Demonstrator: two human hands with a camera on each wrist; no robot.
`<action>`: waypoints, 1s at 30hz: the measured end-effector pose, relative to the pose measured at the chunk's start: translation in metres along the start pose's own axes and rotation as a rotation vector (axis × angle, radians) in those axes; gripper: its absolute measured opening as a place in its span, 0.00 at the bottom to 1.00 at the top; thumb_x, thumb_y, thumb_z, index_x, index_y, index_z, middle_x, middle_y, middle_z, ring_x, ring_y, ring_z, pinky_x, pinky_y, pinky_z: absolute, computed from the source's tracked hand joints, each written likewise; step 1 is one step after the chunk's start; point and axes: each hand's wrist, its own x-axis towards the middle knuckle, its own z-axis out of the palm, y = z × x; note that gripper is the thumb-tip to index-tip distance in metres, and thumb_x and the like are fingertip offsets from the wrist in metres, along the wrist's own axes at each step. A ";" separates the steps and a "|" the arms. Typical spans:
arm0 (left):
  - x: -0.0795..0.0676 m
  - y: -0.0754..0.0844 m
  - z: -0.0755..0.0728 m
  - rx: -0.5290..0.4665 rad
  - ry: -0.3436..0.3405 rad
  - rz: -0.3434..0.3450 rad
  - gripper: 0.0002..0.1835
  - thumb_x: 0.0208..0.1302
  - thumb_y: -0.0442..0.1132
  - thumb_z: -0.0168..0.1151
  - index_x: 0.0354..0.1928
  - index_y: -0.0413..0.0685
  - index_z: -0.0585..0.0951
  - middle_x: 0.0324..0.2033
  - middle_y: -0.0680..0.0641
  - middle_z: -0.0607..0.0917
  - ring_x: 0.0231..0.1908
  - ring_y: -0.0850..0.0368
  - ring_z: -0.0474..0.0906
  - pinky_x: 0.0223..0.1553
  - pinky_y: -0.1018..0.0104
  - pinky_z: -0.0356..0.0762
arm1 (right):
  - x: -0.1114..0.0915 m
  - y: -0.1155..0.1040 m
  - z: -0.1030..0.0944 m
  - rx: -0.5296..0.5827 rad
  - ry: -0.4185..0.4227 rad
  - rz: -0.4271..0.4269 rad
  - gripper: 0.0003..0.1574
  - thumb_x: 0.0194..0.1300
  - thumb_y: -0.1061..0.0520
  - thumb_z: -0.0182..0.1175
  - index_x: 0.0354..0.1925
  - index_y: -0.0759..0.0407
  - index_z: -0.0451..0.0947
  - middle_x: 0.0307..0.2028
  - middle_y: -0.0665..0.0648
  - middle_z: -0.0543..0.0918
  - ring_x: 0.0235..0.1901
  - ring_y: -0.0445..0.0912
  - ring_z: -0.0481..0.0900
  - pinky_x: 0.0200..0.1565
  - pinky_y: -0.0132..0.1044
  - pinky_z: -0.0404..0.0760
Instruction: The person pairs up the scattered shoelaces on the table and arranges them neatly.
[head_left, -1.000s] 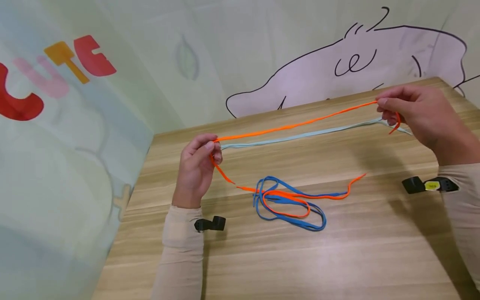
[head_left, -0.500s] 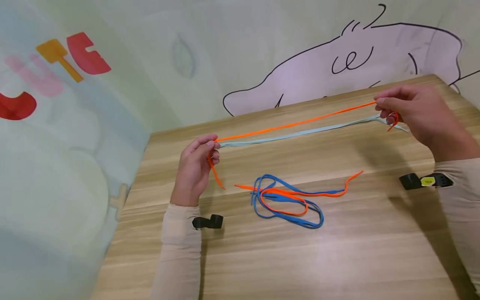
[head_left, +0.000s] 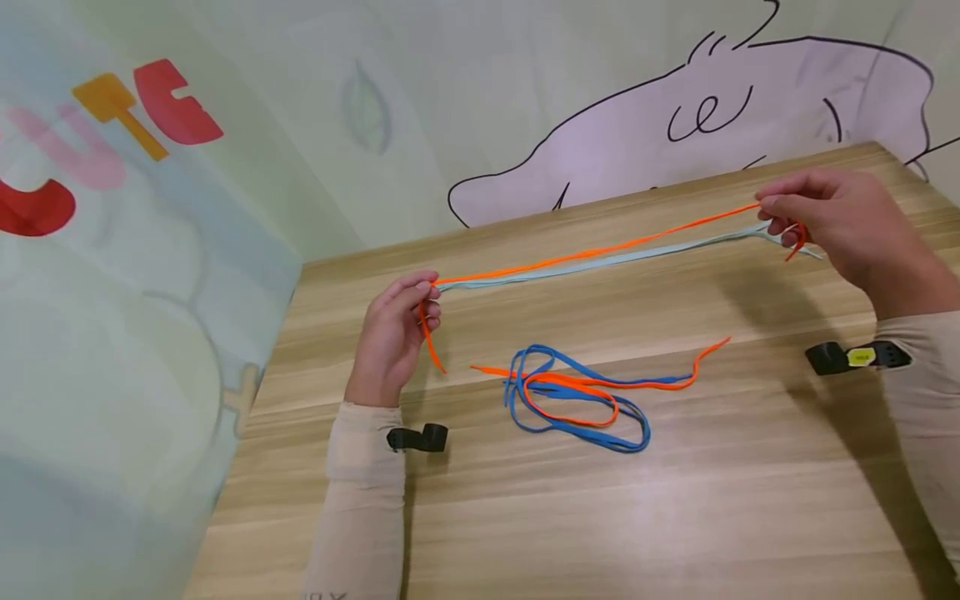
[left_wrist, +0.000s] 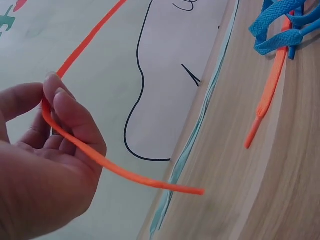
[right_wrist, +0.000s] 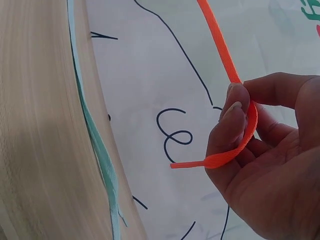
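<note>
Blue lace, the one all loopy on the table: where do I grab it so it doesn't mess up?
I'd pinch the blue lace at its rounded bend, coming from the near right side. That bend sticks out clear of the loose orange lace, which crosses other parts of it. It lies flat, so fingertips probably work best.

The person's left hand and right hand were bare beyond the sleeves. Both the left sleeve and the right sleeve were plain beige, slightly wrinkled, and reached the wrists. A small black bracket with a stubby round end jutted from the left cuff. Its black counterpart on the right carried a yellow label (its dark print too small to read). Faint grey marks showed low on the left sleeve.
</note>
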 end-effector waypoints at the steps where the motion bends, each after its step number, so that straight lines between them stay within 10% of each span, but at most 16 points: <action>1: 0.001 0.000 0.000 -0.001 0.005 -0.003 0.11 0.74 0.33 0.55 0.53 0.37 0.79 0.32 0.49 0.80 0.28 0.59 0.75 0.31 0.72 0.74 | 0.001 0.000 -0.001 0.003 0.000 0.002 0.06 0.69 0.62 0.64 0.40 0.58 0.87 0.30 0.52 0.86 0.26 0.42 0.81 0.25 0.31 0.78; 20: 0.011 -0.007 -0.012 -0.038 0.075 -0.071 0.07 0.74 0.33 0.55 0.46 0.43 0.82 0.32 0.50 0.85 0.27 0.60 0.76 0.30 0.73 0.75 | 0.004 0.007 -0.005 -0.103 0.050 0.037 0.05 0.70 0.58 0.64 0.38 0.54 0.87 0.27 0.49 0.84 0.25 0.41 0.79 0.25 0.30 0.77; 30: 0.016 -0.013 -0.020 -0.037 0.120 -0.105 0.16 0.74 0.32 0.56 0.60 0.34 0.75 0.32 0.50 0.86 0.26 0.61 0.77 0.28 0.74 0.74 | 0.007 0.013 -0.010 -0.129 0.069 0.065 0.09 0.70 0.59 0.62 0.34 0.49 0.87 0.27 0.46 0.85 0.25 0.39 0.80 0.26 0.29 0.77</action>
